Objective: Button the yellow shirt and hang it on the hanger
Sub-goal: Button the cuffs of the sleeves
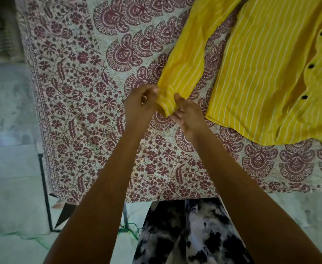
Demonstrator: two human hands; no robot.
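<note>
A yellow shirt (267, 73) with thin white stripes lies flat on a patterned bedspread, its front closed by three dark buttons (311, 66) along the placket at the right. One long sleeve (187, 60) runs down toward me. My left hand (140, 107) pinches the left side of the sleeve's cuff (167, 103), fingers curled. My right hand (187, 117) grips the cuff's right side, thumb on top of the fabric. No hanger is in view.
The maroon floral bedspread (91, 115) covers a bed whose near edge runs across the lower frame. A black metal frame leg (45, 187) stands at the left over a pale floor. My patterned black and white trousers (190, 233) are below.
</note>
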